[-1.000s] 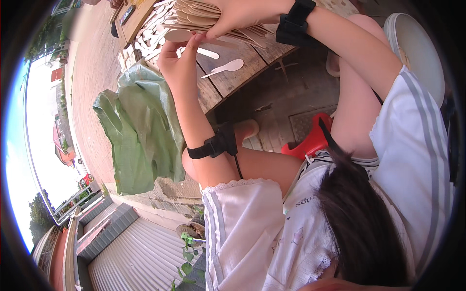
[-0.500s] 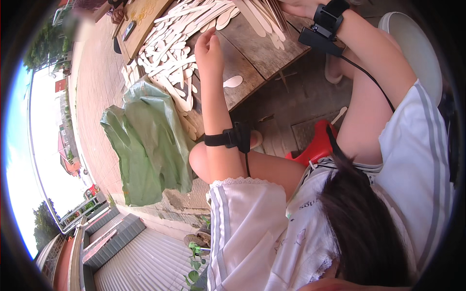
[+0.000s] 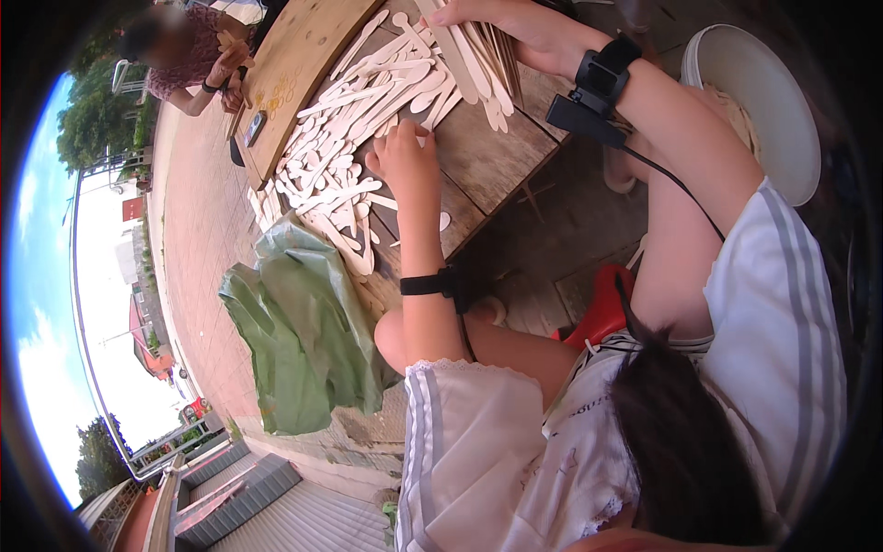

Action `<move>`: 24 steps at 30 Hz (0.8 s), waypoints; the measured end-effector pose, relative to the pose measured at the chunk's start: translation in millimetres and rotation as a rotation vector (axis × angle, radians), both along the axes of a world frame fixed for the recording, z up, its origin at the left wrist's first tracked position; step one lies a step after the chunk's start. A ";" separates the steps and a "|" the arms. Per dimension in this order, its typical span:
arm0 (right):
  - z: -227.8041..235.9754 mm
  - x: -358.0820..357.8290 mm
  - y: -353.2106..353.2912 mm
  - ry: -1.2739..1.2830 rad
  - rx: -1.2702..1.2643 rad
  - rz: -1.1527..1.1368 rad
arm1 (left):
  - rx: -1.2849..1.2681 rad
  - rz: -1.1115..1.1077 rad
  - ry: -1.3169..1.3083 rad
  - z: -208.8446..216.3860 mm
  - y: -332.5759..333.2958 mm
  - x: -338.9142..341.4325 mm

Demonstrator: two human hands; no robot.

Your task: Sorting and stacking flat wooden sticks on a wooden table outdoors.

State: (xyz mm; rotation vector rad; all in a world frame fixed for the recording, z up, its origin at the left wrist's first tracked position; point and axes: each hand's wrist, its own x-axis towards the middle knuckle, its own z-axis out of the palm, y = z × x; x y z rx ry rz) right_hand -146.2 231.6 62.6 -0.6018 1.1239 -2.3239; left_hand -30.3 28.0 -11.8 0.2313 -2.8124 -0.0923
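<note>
A spread-out heap of pale wooden spoons covers the far left part of a weathered wooden table. My left hand is at the heap's near right edge, fingers bent and closed around what looks like one wooden spoon; the fingers partly hide it. Farther right, my right hand grips a thick bundle of wooden spoons, their ends fanned downward above the table. Another loose spoon lies beside my left wrist, partly covered. Black straps with small devices circle both my forearms.
Green plastic sheeting hangs over the table's left corner. A long board with yellow rubber bands and a phone lies beyond the heap, near another person's hands. A white bucket stands right; a red stool is below.
My left hand has gone from raised over the table's edge to the spoons, its fingers now curled. The right hand keeps its bundle. The view has shifted, showing more of the other person.
</note>
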 end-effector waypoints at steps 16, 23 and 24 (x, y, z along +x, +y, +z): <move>-11.7 39.0 -104.0 0.852 0.787 0.238 | 0.727 0.045 0.285 47.5 -38.3 83.7; -25.7 59.9 -110.8 0.826 0.567 0.434 | 1.111 0.154 0.349 48.3 -27.6 92.4; -26.5 58.4 -107.9 0.824 0.573 0.432 | 1.117 0.152 0.347 48.6 -23.3 89.7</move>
